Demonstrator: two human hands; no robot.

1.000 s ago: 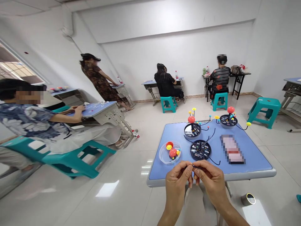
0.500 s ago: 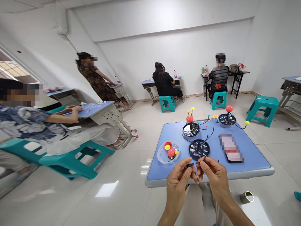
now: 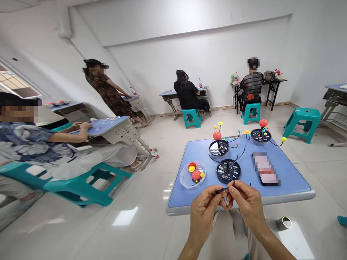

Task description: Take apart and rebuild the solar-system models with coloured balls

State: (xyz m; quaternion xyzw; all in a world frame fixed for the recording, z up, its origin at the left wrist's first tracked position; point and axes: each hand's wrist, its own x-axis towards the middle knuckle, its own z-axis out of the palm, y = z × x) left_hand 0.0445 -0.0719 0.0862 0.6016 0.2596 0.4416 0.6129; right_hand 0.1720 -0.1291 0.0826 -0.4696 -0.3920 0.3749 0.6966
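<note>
My left hand (image 3: 204,206) is closed in a pinch on a short black plastic piece (image 3: 218,191) with a round end. With thumb and forefinger, my right hand (image 3: 248,205) grips a thin black rod (image 3: 234,183). Between my fingertips the two parts meet end to end; whether one sits inside the other is too small to tell. Just beyond my hands, a round black base (image 3: 228,171) with printed labels carries several bare curved black arms. To its left is a clear round tub (image 3: 181,177) holding a red ball (image 3: 196,175) and yellow pieces.
Two planet models (image 3: 219,148) (image 3: 260,135) with red balls stand at the back of the blue table (image 3: 189,198). A phone (image 3: 265,169) lies on the right. A dark cylinder (image 3: 283,223) stands on the floor. Other people sit or stand at desks, among teal stools (image 3: 303,117).
The small gap between the two black parts has closed, and they now touch. My hands stay nearly in place, and the whole view has shifted slightly.
</note>
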